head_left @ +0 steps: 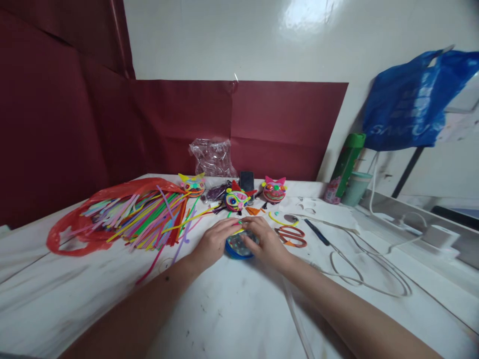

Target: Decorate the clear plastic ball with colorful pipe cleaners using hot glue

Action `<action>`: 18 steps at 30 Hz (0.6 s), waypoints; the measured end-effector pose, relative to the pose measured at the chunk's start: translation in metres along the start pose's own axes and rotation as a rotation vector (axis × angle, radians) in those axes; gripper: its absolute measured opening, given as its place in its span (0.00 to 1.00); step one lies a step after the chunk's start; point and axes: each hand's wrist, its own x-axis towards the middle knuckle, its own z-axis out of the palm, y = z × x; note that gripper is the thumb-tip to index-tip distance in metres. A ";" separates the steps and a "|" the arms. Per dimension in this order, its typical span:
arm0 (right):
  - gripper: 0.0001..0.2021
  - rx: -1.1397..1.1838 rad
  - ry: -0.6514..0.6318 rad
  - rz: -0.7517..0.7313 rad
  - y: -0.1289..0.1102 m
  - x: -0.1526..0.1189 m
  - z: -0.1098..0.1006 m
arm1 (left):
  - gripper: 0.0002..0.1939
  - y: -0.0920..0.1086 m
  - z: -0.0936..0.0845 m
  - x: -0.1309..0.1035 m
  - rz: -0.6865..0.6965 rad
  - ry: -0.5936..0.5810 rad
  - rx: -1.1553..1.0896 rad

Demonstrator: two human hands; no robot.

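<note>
Near the middle of the white table, both hands close around a small round piece with a blue rim [239, 256] and a darker, speckled face. My left hand [215, 242] grips its left side, fingers curled over the far edge. On the opposite side my right hand [266, 243] holds it, the thumb lying across the face. Bits of yellow and green show between the fingertips; their exact shape is partly hidden. Just beyond the hands sits a colourful lion-head ornament [236, 199] with red ears. Orange-handled scissors [294, 236] lie right of my right hand.
A red plastic bag [71, 243] with many coloured pipe cleaners [149, 224] spreads at left. Two more lion heads, yellow-eared [193, 186] and pink-eared [274, 191], stand at the back. A glue gun's dark end [316, 232] and looping cable lie right, near a green spray can [345, 167].
</note>
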 end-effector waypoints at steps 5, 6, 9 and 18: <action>0.15 0.037 -0.024 0.066 0.001 0.003 -0.002 | 0.19 -0.004 0.001 -0.002 -0.092 -0.012 -0.070; 0.17 0.052 -0.035 0.093 0.002 0.003 -0.003 | 0.20 -0.005 0.002 -0.002 -0.107 -0.010 -0.086; 0.22 0.126 -0.059 0.191 0.005 0.006 -0.008 | 0.21 -0.008 0.002 -0.003 -0.126 -0.008 -0.128; 0.22 0.519 -0.127 0.415 0.013 0.014 -0.020 | 0.18 -0.008 0.000 -0.006 -0.106 -0.027 -0.048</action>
